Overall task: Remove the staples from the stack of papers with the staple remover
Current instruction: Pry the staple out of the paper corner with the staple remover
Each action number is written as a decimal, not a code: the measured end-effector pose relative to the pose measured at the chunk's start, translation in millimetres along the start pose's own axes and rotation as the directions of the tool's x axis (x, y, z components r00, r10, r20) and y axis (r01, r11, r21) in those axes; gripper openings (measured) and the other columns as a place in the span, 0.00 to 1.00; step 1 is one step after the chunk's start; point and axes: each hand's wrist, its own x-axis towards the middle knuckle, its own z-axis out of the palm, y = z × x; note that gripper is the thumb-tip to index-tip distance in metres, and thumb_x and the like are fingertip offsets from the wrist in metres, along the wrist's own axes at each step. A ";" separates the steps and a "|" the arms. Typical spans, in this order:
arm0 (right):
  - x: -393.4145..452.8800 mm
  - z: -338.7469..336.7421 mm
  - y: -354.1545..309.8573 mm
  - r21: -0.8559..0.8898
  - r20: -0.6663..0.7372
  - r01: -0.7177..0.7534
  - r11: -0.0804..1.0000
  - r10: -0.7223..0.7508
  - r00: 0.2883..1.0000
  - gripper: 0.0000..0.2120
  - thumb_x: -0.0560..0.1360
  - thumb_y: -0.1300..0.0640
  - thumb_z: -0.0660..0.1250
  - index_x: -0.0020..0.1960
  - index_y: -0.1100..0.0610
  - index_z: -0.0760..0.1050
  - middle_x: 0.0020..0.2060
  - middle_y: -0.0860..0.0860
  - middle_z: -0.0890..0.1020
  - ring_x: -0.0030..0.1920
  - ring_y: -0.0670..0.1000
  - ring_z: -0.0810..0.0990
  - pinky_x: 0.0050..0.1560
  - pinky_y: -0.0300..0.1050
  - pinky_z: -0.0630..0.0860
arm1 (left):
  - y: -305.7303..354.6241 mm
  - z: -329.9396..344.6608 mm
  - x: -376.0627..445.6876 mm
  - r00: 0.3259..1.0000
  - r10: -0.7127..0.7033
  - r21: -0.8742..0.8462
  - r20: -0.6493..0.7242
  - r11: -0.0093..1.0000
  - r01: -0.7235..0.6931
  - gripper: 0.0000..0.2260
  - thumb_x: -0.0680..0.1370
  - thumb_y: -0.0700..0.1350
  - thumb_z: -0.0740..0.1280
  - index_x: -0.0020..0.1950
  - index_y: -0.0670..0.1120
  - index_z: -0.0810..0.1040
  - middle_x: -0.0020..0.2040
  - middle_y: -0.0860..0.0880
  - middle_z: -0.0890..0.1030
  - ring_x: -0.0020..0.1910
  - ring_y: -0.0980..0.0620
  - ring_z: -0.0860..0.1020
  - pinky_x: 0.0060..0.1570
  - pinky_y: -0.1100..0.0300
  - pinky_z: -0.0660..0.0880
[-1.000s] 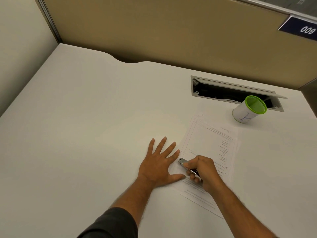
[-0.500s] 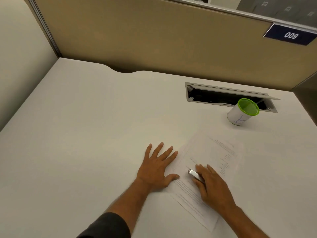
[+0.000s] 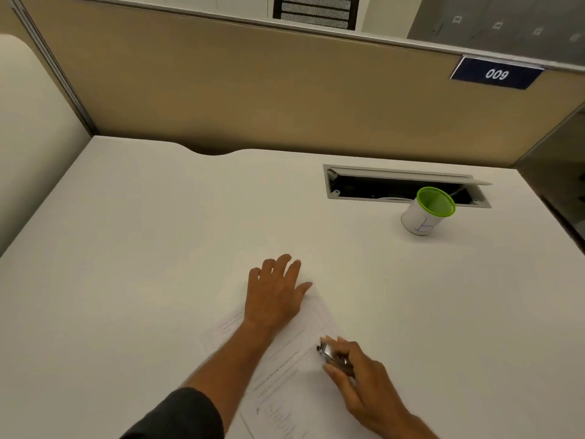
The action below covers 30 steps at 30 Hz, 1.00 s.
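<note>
Pressing flat on the stack of white printed papers (image 3: 286,359), my left hand (image 3: 273,296) lies palm down with its fingers spread, the fingertips reaching past the far edge onto the white desk (image 3: 126,248). My right hand (image 3: 361,381) is closed around the small metal staple remover (image 3: 332,356), fingers and thumb clamped on its body, the shiny tip resting against the right edge of the stack. I cannot tell whether a staple is caught in it. Well apart, a white cup with a green rim (image 3: 425,212) stands by the open cable tray (image 3: 380,185).
</note>
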 end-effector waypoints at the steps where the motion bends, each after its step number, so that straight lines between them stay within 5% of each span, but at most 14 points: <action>1: 1.3 -3.6 8.5 -0.072 -0.014 0.009 0.997 -0.010 1.000 0.19 0.76 0.35 0.58 0.65 0.38 0.70 0.64 0.35 0.77 0.67 0.32 0.68 0.64 0.29 0.69 | 3.3 -0.9 -8.6 0.999 0.036 -0.024 0.005 0.999 -0.036 0.18 0.78 0.59 0.60 0.56 0.49 0.82 0.56 0.49 0.83 0.48 0.45 0.80 0.41 0.50 0.75; 3: 0.8 -9.7 23.6 -0.247 0.005 0.048 0.968 -0.049 0.999 0.21 0.78 0.35 0.55 0.66 0.43 0.70 0.63 0.40 0.79 0.67 0.37 0.70 0.63 0.32 0.71 | 9.4 0.0 -30.0 0.993 0.089 -0.039 0.073 0.995 -0.086 0.15 0.78 0.56 0.61 0.52 0.49 0.82 0.51 0.51 0.83 0.45 0.46 0.78 0.41 0.50 0.72; 6: -0.1 -7.9 33.9 -0.429 0.093 0.159 0.889 -0.131 0.987 0.24 0.80 0.37 0.52 0.67 0.49 0.72 0.63 0.44 0.80 0.65 0.47 0.77 0.58 0.41 0.78 | 19.9 -4.4 -58.0 0.977 -0.005 -0.030 0.215 0.999 0.011 0.21 0.77 0.60 0.60 0.62 0.48 0.78 0.62 0.49 0.79 0.54 0.44 0.76 0.48 0.47 0.73; 10: 3.1 2.2 32.3 -0.432 0.043 0.095 0.897 -0.085 0.995 0.26 0.80 0.37 0.50 0.66 0.50 0.75 0.63 0.45 0.80 0.65 0.49 0.77 0.59 0.40 0.76 | 28.7 -6.8 -59.5 0.909 -0.073 -0.030 0.410 0.995 0.094 0.31 0.81 0.65 0.51 0.80 0.53 0.51 0.81 0.45 0.51 0.76 0.40 0.57 0.69 0.38 0.59; 14: 9.2 12.5 23.2 -0.406 0.077 0.120 0.906 -0.097 0.992 0.25 0.80 0.38 0.53 0.67 0.51 0.75 0.64 0.46 0.80 0.66 0.49 0.77 0.61 0.40 0.75 | 20.5 -1.9 -33.5 0.885 -0.071 -0.042 0.459 0.994 0.101 0.28 0.81 0.65 0.49 0.79 0.61 0.44 0.82 0.46 0.45 0.78 0.40 0.49 0.74 0.35 0.49; 20: 12.7 24.8 -4.6 -0.049 0.244 0.024 0.999 -0.011 0.970 0.25 0.74 0.31 0.55 0.62 0.46 0.72 0.66 0.36 0.72 0.71 0.33 0.62 0.69 0.31 0.63 | 6.4 10.1 -13.2 0.886 0.102 -0.159 0.452 0.987 -0.032 0.34 0.76 0.72 0.48 0.79 0.60 0.48 0.82 0.55 0.46 0.80 0.49 0.42 0.74 0.35 0.36; 24: 15.3 15.6 -17.4 0.252 0.084 -0.093 0.963 0.074 0.994 0.10 0.75 0.45 0.69 0.50 0.50 0.75 0.42 0.43 0.85 0.42 0.41 0.81 0.43 0.37 0.75 | -6.9 17.9 -20.5 0.915 0.220 -0.250 0.338 0.958 -0.138 0.39 0.72 0.76 0.53 0.79 0.59 0.54 0.80 0.59 0.52 0.80 0.53 0.45 0.74 0.38 0.33; 26: 20.8 7.3 -10.9 0.234 -0.071 -0.105 0.967 0.124 0.990 0.07 0.73 0.50 0.72 0.47 0.50 0.78 0.37 0.46 0.83 0.36 0.48 0.80 0.39 0.44 0.76 | -11.9 18.3 -21.8 0.901 0.319 -0.297 0.295 0.926 -0.231 0.38 0.72 0.75 0.55 0.78 0.59 0.56 0.80 0.60 0.55 0.80 0.54 0.47 0.75 0.40 0.33; 30: 32.0 -9.5 12.2 -0.045 -0.212 -0.190 0.981 0.176 0.961 0.06 0.70 0.55 0.74 0.46 0.49 0.81 0.39 0.42 0.81 0.39 0.45 0.79 0.40 0.44 0.78 | -13.1 20.1 -18.9 0.877 0.426 -0.436 0.224 0.848 -0.300 0.38 0.69 0.76 0.59 0.74 0.58 0.67 0.76 0.60 0.65 0.78 0.56 0.55 0.77 0.40 0.40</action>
